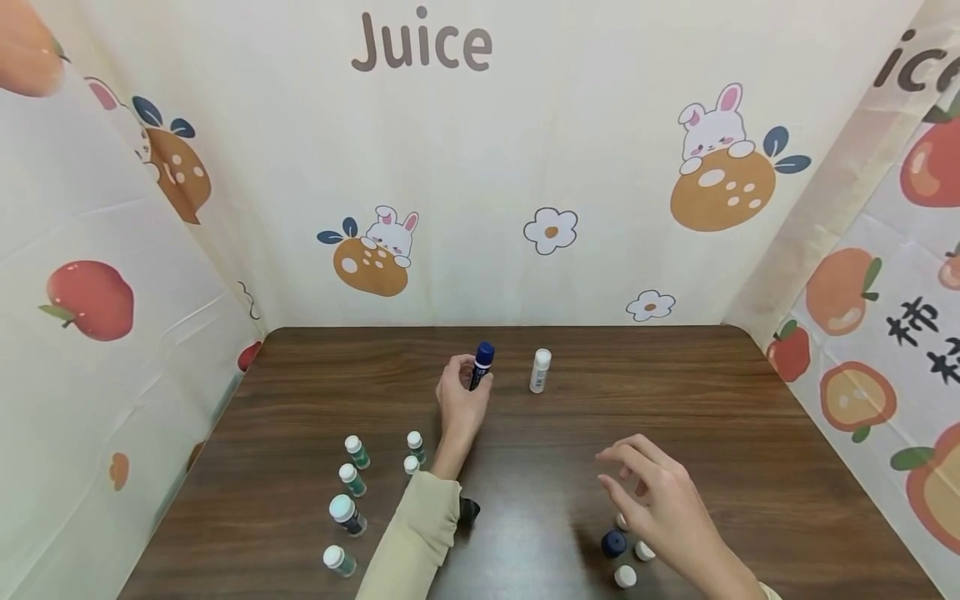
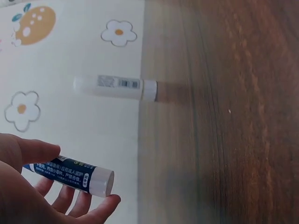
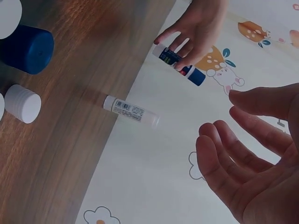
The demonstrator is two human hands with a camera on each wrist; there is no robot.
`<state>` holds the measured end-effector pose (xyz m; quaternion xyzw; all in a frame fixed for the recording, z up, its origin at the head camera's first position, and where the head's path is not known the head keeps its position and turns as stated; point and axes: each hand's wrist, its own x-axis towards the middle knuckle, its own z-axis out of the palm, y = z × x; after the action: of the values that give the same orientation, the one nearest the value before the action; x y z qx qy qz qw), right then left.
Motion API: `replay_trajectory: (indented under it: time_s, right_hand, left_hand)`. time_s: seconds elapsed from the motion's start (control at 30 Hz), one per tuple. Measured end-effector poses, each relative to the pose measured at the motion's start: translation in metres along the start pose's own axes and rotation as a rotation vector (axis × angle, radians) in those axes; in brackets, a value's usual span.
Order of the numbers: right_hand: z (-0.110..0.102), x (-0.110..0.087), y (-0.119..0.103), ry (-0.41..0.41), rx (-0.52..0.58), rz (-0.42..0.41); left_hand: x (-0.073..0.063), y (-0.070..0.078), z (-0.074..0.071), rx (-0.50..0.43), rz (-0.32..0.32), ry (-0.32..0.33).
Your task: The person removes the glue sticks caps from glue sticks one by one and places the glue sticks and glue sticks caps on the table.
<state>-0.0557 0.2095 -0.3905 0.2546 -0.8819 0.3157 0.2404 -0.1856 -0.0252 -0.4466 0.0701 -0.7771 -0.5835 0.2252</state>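
Observation:
My left hand point(image 1: 462, 400) grips a dark blue glue stick point(image 1: 482, 364) near the back of the table, fingers and thumb around its body. In the left wrist view, this blue glue stick point(image 2: 77, 174) shows printed writing and a white end. A white glue stick point(image 1: 540, 371) stands upright just to the right of that hand. My right hand point(image 1: 651, 492) hovers over the right side with its fingers loosely bent and nothing in them. Beneath it are a dark blue cap point(image 1: 613, 543) and several white caps, one white cap point(image 1: 625, 576) nearest the front.
On the left stand several small green tubes with white tops, such as this tube point(image 1: 340, 560), and one larger dark tube point(image 1: 348, 515). A small black object point(image 1: 468, 511) lies partly behind the left sleeve. Printed curtains point(image 1: 480, 150) enclose the wooden table point(image 1: 540, 475).

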Motion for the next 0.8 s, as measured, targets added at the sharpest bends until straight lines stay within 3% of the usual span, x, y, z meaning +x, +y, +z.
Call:
replay_trajectory:
  time_s: [0.47,0.8]
  right_hand:
    - [0.002,0.016,0.005,0.067,0.085,-0.038]
    - [0.007,0.031,0.000,0.050,0.101,0.006]
  left_hand:
    - [-0.029,0.024,-0.019,-0.009,0.094,-0.104]
    - [-0.047,0.035,-0.035,0.028,0.119,-0.194]
